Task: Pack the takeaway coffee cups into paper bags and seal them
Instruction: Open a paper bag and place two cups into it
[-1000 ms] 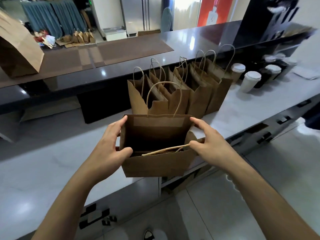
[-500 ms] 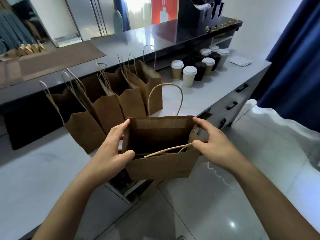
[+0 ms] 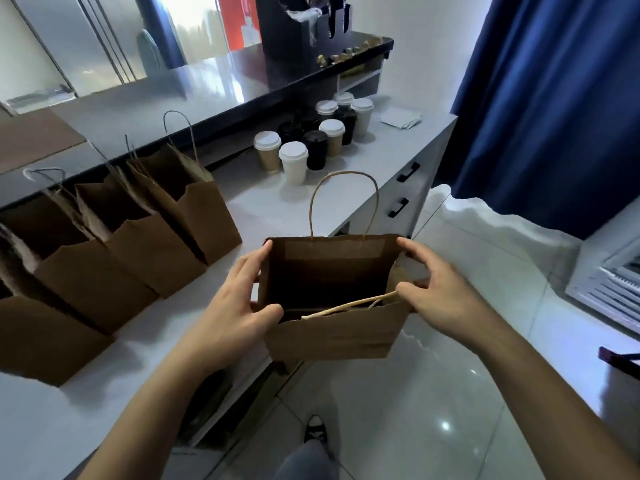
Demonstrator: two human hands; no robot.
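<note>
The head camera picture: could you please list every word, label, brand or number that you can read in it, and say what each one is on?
No text can be read in this picture.
Paper bag held by the left hand and right hand: plain, no print.
Coffee cups: no label shows.
Red poster at the back: a white shape, too blurred to read.

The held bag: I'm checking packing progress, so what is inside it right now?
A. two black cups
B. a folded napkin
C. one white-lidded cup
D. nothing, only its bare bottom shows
D: both hands, left hand and right hand, hold the bag open at its sides, and its dark interior shows no cup; the cups all stand on the counter beyond.
</note>
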